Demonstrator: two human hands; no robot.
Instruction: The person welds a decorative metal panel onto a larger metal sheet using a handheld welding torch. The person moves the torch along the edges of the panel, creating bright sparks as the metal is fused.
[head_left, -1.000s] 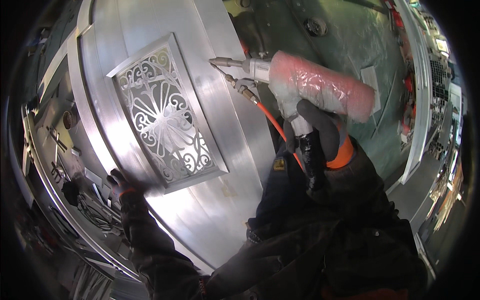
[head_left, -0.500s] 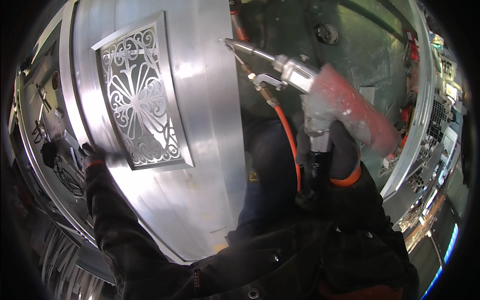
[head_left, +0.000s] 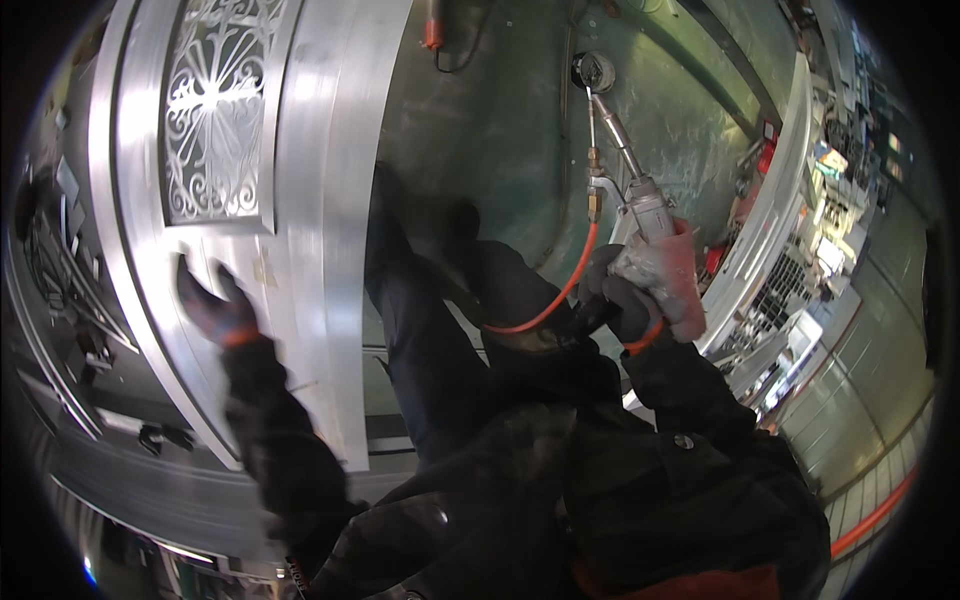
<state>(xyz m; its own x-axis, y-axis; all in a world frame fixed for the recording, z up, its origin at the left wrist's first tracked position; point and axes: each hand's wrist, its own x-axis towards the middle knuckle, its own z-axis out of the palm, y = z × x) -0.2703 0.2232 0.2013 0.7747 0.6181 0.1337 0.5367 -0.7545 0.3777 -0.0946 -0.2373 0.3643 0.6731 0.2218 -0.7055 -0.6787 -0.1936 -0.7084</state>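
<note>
Your left hand [head_left: 215, 308] is open over the silver metal panel [head_left: 320, 200], contact unclear; right of it, your right hand [head_left: 628, 305] grips the pink-wrapped silver pistol-shaped tool [head_left: 656, 212]; keep its orange hose [head_left: 585, 262] slack.

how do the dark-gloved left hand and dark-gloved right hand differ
The dark-gloved left hand is open, fingers spread; the dark-gloved right hand grips a pink-wrapped metal tool. The left hand appears over the silver metal panel; the right hand is right of the panel. Both have orange cuffs.
</note>
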